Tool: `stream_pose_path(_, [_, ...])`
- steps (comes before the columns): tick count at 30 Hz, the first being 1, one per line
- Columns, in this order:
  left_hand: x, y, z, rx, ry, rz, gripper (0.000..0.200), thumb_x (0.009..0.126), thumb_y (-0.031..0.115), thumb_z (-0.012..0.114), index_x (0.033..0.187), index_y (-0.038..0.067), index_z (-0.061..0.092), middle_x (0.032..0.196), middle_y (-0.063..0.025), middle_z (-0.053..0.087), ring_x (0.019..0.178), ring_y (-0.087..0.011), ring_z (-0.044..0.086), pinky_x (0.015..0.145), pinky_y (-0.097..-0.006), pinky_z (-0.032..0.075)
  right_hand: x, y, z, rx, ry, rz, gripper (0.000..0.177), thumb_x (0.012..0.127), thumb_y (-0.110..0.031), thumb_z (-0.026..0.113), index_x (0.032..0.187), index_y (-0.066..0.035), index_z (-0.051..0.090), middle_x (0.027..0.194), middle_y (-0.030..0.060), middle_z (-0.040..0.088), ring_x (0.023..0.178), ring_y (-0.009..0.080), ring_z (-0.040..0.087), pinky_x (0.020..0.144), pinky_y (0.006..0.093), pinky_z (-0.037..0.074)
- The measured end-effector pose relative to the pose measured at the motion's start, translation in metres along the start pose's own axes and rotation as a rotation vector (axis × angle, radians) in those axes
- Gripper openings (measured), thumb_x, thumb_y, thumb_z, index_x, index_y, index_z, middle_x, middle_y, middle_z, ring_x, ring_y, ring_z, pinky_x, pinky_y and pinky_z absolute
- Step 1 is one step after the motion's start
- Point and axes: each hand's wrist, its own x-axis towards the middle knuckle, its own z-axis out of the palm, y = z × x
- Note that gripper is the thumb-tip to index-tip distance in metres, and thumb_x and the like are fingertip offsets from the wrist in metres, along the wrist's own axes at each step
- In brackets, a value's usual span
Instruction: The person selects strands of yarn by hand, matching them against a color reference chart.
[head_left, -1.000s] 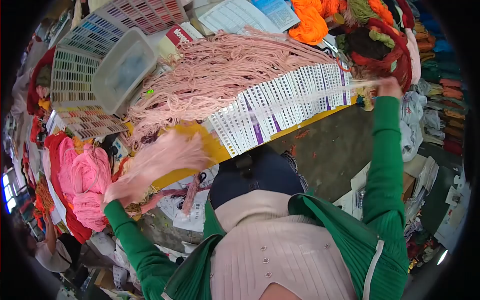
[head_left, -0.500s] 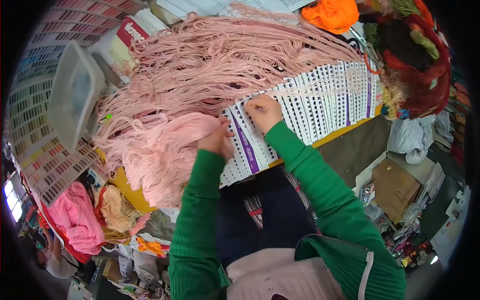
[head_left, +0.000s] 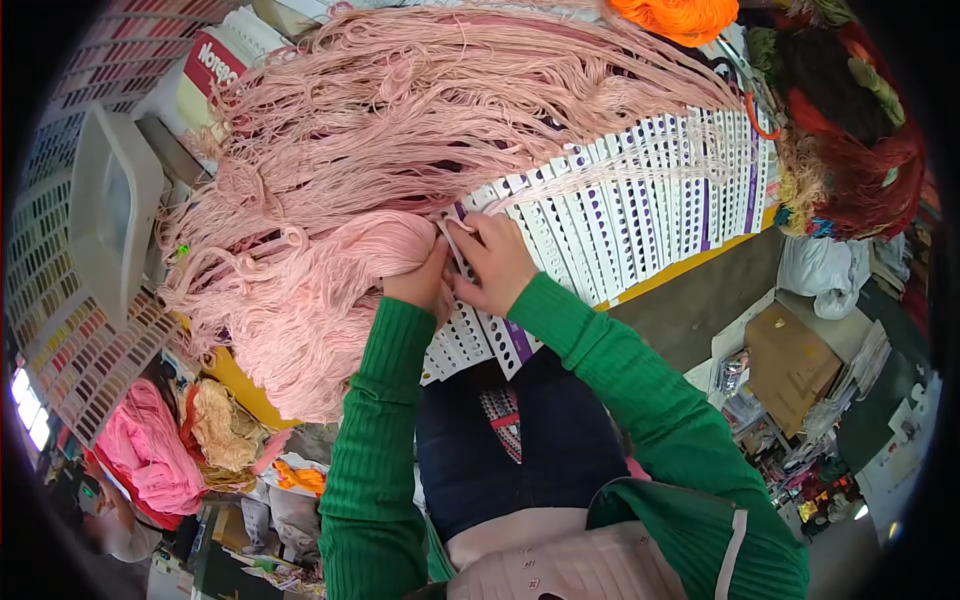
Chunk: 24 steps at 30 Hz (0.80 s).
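The left hand [head_left: 425, 275] grasps a pale pink yarn bundle [head_left: 385, 245], fingers curled. The right hand [head_left: 495, 262], partly closed, pinches a thin strand beside it. Both work above the tabletop's [head_left: 245, 390] near edge, over punched white cards [head_left: 600, 215].

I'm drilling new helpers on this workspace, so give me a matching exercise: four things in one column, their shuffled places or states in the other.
1. Left hand
2. Large orange yarn bundle
3. Plastic tub
4. Brown cardboard

A. Beside the colour chart, far left
B. Right of the table, low in the view
C. Gripping the pale pink skein
D. At the picture's top edge

Pairs: 1-C, 2-D, 3-A, 4-B
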Motion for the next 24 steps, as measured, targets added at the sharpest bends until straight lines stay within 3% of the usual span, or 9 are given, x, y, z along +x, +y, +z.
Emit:
stream_pose_path(3, [-0.001,0.001,0.012,-0.024,0.031,0.055,0.007,0.075,0.006,0.051,0.081,0.002,0.050,0.062,-0.0030,0.050,0.047,-0.0108,0.044,0.042,-0.0214,0.037,-0.001,0.010,0.000,0.263,0.041,0.011,0.043,0.052,-0.006,0.058,0.094,-0.001,0.051,0.088,0.0116,0.045,0.082,0.0265,0.045,0.072,0.0329,0.037])
stream_pose_path(8, [0.000,0.004,-0.008,0.219,0.095,0.207,0.004,0.073,0.004,0.052,0.075,0.001,0.052,0.063,-0.0026,0.051,0.051,-0.0107,0.045,0.044,-0.0218,0.037,0.005,0.006,-0.003,0.311,0.026,0.137,0.038,0.052,-0.007,0.059,0.089,-0.002,0.051,0.087,0.0124,0.046,0.083,0.0273,0.046,0.073,0.0318,0.039])
stream_pose_path(11, [-0.005,0.027,-0.041,0.018,-0.130,-0.047,0.011,0.067,0.007,0.059,0.074,-0.001,0.054,0.063,-0.0042,0.053,0.053,-0.0103,0.049,0.048,-0.0202,0.040,0.004,0.009,-0.002,0.311,0.001,0.140,0.038,0.051,-0.008,0.059,0.087,-0.002,0.051,0.087,0.0119,0.046,0.084,0.0275,0.045,0.073,0.0318,0.038])
stream_pose_path(14, [0.001,0.007,-0.028,0.276,0.104,0.187,0.010,0.070,0.008,0.058,0.073,0.000,0.054,0.060,-0.0034,0.051,0.047,-0.0093,0.045,0.043,-0.0197,0.036,0.004,0.006,0.001,0.266,0.034,0.141,0.037,0.052,-0.008,0.059,0.088,-0.002,0.051,0.088,0.0115,0.045,0.084,0.0272,0.044,0.074,0.0323,0.037])
stream_pose_path(16, [-0.002,0.015,-0.019,0.263,0.162,0.186,0.011,0.072,0.009,0.058,0.077,0.001,0.053,0.058,-0.0022,0.048,0.045,-0.0090,0.042,0.041,-0.0196,0.033,0.005,0.007,0.001,0.264,0.021,0.139,0.037,0.052,-0.009,0.060,0.088,-0.002,0.051,0.088,0.0115,0.045,0.084,0.0272,0.044,0.073,0.0326,0.037])
stream_pose_path(18, [-0.014,0.031,-0.019,-0.004,0.074,-0.038,0.018,0.073,0.013,0.058,0.085,0.002,0.051,0.059,-0.0011,0.047,0.048,-0.0088,0.041,0.045,-0.0188,0.033,0.006,0.007,0.000,0.248,-0.010,0.131,0.034,0.055,-0.010,0.060,0.087,-0.002,0.051,0.086,0.0118,0.045,0.082,0.0277,0.044,0.071,0.0336,0.037])
stream_pose_path(20, [-0.029,0.036,-0.028,0.014,-0.039,-0.085,0.020,0.077,0.018,0.052,0.091,0.004,0.049,0.060,0.0004,0.045,0.050,-0.0070,0.038,0.050,-0.0177,0.032,0.006,0.011,0.001,0.245,0.001,0.112,0.031,0.057,-0.009,0.058,0.087,-0.003,0.051,0.085,0.0119,0.045,0.081,0.0280,0.044,0.071,0.0336,0.037])
stream_pose_path(22, [-0.039,0.040,-0.035,-0.502,-0.452,-0.178,0.021,0.080,0.017,0.045,0.096,0.004,0.046,0.066,0.0005,0.049,0.052,-0.0047,0.036,0.051,-0.0172,0.030,0.007,0.013,0.004,0.245,0.029,0.068,0.027,0.061,-0.004,0.054,0.087,-0.004,0.051,0.082,0.0120,0.048,0.079,0.0284,0.046,0.071,0.0335,0.037])
stream_pose_path(24, [-0.039,0.041,-0.036,-0.553,-0.382,-0.148,0.025,0.079,0.012,0.042,0.103,0.005,0.043,0.072,0.0006,0.052,0.047,-0.0035,0.033,0.049,-0.0178,0.028,0.008,0.014,0.003,0.299,0.046,0.082,0.028,0.060,-0.002,0.054,0.088,-0.004,0.051,0.082,0.0118,0.049,0.079,0.0287,0.046,0.070,0.0336,0.038])
